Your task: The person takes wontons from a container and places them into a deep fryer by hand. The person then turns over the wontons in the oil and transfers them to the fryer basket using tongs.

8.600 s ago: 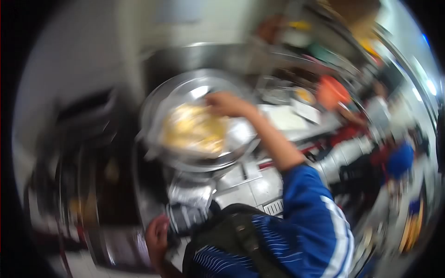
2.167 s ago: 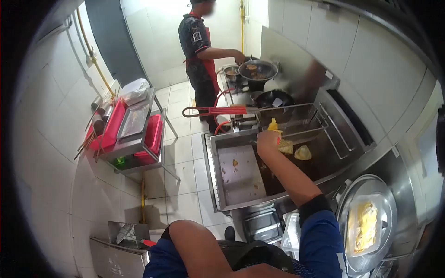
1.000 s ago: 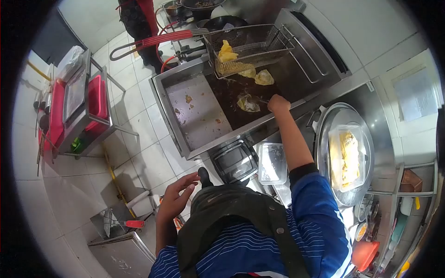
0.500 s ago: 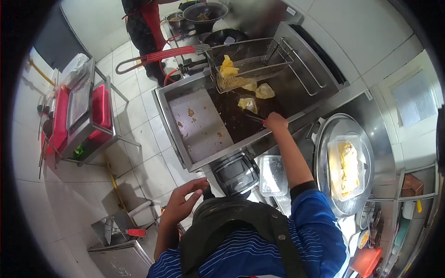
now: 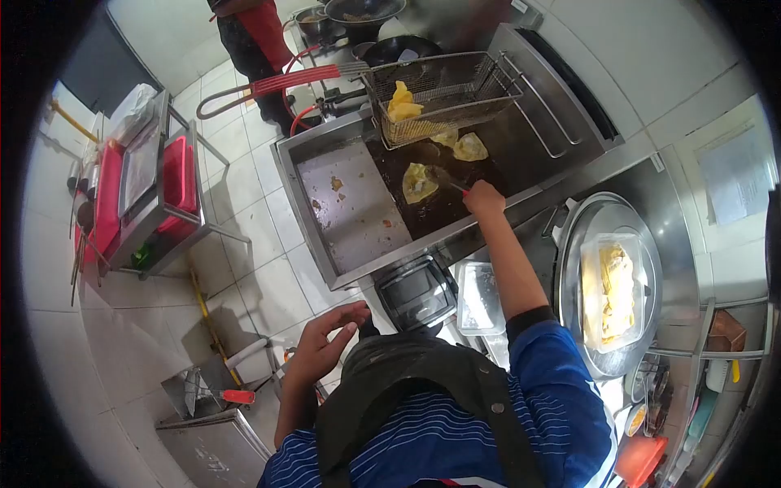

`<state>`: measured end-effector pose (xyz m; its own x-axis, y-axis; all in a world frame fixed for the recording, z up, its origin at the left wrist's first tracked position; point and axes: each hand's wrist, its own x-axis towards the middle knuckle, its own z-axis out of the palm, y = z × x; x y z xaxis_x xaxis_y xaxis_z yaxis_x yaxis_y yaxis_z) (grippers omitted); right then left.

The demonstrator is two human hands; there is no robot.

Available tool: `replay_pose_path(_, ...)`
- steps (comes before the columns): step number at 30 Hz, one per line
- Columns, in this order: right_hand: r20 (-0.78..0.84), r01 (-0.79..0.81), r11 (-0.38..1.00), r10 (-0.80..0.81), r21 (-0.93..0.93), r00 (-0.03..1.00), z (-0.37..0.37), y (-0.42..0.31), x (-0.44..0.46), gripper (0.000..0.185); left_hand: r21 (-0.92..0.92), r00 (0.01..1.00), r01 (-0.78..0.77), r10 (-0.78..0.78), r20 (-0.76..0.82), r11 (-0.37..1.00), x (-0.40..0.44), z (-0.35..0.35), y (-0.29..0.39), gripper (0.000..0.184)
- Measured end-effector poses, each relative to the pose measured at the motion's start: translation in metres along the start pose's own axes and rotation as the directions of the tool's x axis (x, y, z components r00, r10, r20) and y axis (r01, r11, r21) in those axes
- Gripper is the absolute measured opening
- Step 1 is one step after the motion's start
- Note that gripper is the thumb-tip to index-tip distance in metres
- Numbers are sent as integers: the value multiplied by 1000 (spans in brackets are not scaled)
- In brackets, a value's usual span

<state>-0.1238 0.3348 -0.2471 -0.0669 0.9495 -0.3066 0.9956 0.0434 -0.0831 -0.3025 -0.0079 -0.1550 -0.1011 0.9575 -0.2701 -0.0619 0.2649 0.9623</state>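
My right hand [image 5: 486, 200] is closed round the red handle of a utensil [image 5: 450, 182], whose far end is in the dark oil of the fryer [image 5: 407, 249]. The utensil's end touches a pale yellow folded piece [image 5: 418, 184]. Another such piece [image 5: 470, 148] floats farther back, beside the wire basket [image 5: 447, 102]. Inside the basket lie yellow pieces [image 5: 403, 104]. My left hand [image 5: 327, 342] hangs over the floor, its fingers apart, holding nothing.
On the right, a tub of yellow pieces [image 5: 610, 293] sits on a round metal lid [image 5: 574, 244]. Left stands a metal cart [image 5: 207, 210] with red trays [image 5: 178, 172]. A person [image 5: 254, 57] is beside the stove pans [image 5: 364, 10]. Bottom left, a red-handled tool [image 5: 237, 396] rests on a metal box.
The nearest piece was pushed slightly left and toward me in the oil. The right hand moved up a little with the utensil. The left hand barely moved.
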Motion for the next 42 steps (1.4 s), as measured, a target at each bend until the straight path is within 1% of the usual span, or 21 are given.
replay_pose_path(2, 92, 8, 997, -1, -72, 996, -2, -2, 1, 28, 11, 1000, -15, 15, -13, 1000, -1, 1, 0, 34)
replay_pose_path(5, -4, 18, 994, -19, -108, 1000, -5, -3, -8, 25, -2, 999, -14, 14, -29, 1000, -2, 4, 2, 34)
replay_pose_path(9, 19, 74, 994, -73, -75, 997, 1, -9, -8, 23, -8, 1000, -10, 10, -26, 1000, 1, 10, -4, 34)
replay_pose_path(12, 103, 133, 980, -118, -146, 988, 20, -21, 6, 24, -9, 1000, -12, 12, -7, 1000, 3, 18, 8, 35)
replay_pose_path(14, 87, 129, 985, -119, -114, 989, 19, -17, 2, 25, -104, 982, -139, 151, 114, 985, 4, 22, 24, 37)
replay_pose_path(15, 73, 121, 989, -116, -80, 991, 14, -16, -4, 25, -212, 962, -175, 213, 173, 961, 0, 26, 47, 41)
replay_pose_path(16, 86, 126, 988, -119, -85, 989, 12, -12, -7, 25, -322, 935, -197, 276, 221, 926, -4, 33, 73, 48)
replay_pose_path(18, -20, 72, 996, -73, -43, 997, 8, -2, -9, 26, -628, 714, -217, 560, 420, 748, -5, 48, 101, 60)
replay_pose_path(20, 4, 87, 994, -87, -63, 996, 13, 0, -5, 25, -808, 591, -146, 705, 391, 571, -19, 71, 132, 61)
replay_pose_path(21, 12, 95, 992, -95, -84, 995, 13, -1, -2, 25, -805, 589, -149, 705, 395, 575, -23, 81, 140, 61)
replay_pose_path(24, 22, 102, 983, -100, -155, 995, 20, -6, -1, 25, -919, 631, -191, 760, 154, 345, -34, 113, 157, 68)
replay_pose_path(26, -1, 84, 990, -84, -113, 996, 6, -15, -16, 23, -961, 656, -212, 755, -6, 177, -39, 130, 161, 74)
replay_pose_path(28, -23, 50, 996, -51, -70, 998, 6, -21, -22, 22, -974, 671, -179, 742, -15, 142, -41, 143, 162, 74)
replay_pose_path(30, -87, 175, 984, -177, -31, 980, 14, -30, -15, 19, -984, 687, -146, 726, -24, 106, -38, 145, 163, 74)
replay_pose_path(32, -63, 198, 979, -201, -52, 977, 27, -46, -8, 18, -962, 645, -78, 749, 153, 263, -29, 136, 165, 72)
replay_pose_path(33, -27, 234, 969, -236, -75, 971, 34, -52, -5, 17, -961, 648, -74, 745, 156, 266, -28, 137, 166, 72)
replay_pose_path(35, -10, 225, 970, -227, -93, 974, 36, -57, -3, 17, -980, 729, 12, 669, 143, 197, -28, 139, 166, 70)
replay_pose_path(37, 20, 217, 968, -216, -122, 976, 35, -55, -10, 17, -983, 752, 30, 644, 141, 180, -24, 136, 162, 69)
replay_pose_path(39, 26, 188, 980, -186, -71, 982, 13, -47, -23, 18, -987, 767, 40, 628, 132, 158, -23, 134, 160, 67)
replay_pose_path(41, -12, 182, 980, -183, -75, 983, 8, -44, -25, 19, -997, 834, 82, 548, 63, -11, -28, 137, 160, 68)
replay_pose_path(42, 12, 161, 984, -161, -78, 987, 5, -44, -24, 19, -996, 834, 90, 548, 68, -13, -27, 135, 160, 68)
